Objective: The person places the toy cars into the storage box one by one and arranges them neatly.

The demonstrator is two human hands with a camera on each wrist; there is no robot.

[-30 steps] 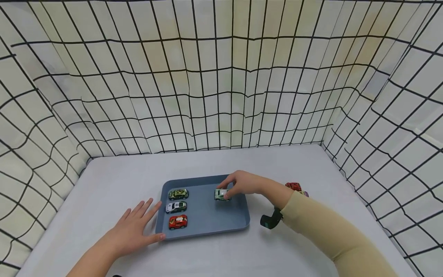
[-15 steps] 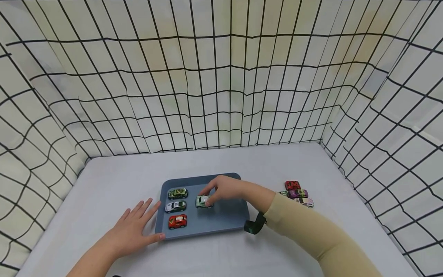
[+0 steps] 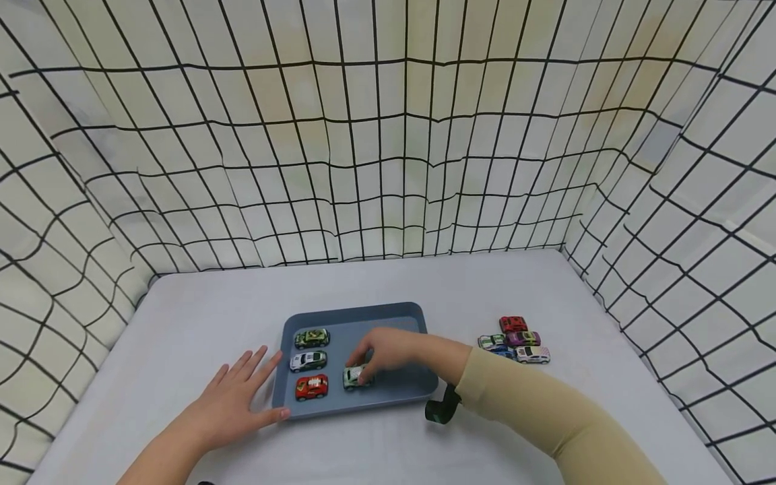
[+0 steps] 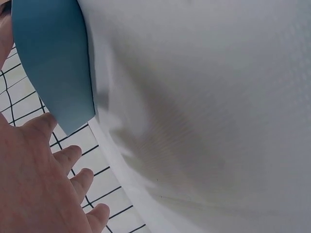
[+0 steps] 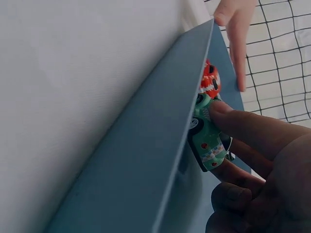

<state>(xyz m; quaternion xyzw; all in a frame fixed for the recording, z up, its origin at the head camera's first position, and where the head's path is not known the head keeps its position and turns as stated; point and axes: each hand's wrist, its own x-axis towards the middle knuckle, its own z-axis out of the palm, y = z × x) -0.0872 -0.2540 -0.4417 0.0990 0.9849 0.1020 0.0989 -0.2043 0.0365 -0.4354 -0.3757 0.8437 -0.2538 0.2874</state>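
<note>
A blue tray [image 3: 345, 326] contains three toy cars [image 3: 308, 361] and a mint car [image 3: 353, 378] pinched by the right grip [image 3: 388, 350], left grip [image 3: 238, 399] unclenched.

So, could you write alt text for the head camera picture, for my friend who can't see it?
A person's right hand pinches a pale green toy car inside a blue-grey tray, beside three other toy cars. The left hand rests at the tray's left edge, and more toy cars cluster on the white table to the right.
</note>
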